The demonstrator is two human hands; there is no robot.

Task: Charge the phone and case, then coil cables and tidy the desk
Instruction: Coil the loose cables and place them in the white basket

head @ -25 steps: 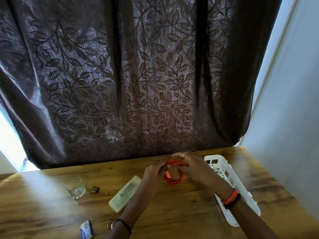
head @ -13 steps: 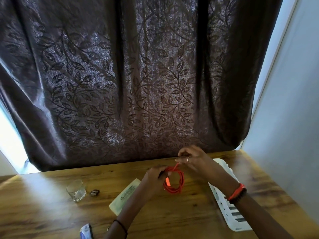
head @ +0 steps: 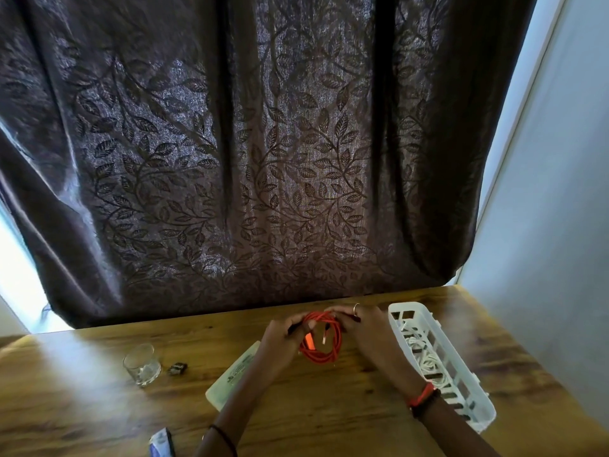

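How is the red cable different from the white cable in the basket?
The red cable is bright red; the white cable is white. The left hand and right hand hold the red cable; the white cable lies untouched in the basket. The red cable makes a neat ring; the white cable looks looser. Both are bundled.

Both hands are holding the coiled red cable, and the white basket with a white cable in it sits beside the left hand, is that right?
No. The head view shows the white basket, white cable inside, beside the right hand, not the left hand. Both do hold the coiled red cable.
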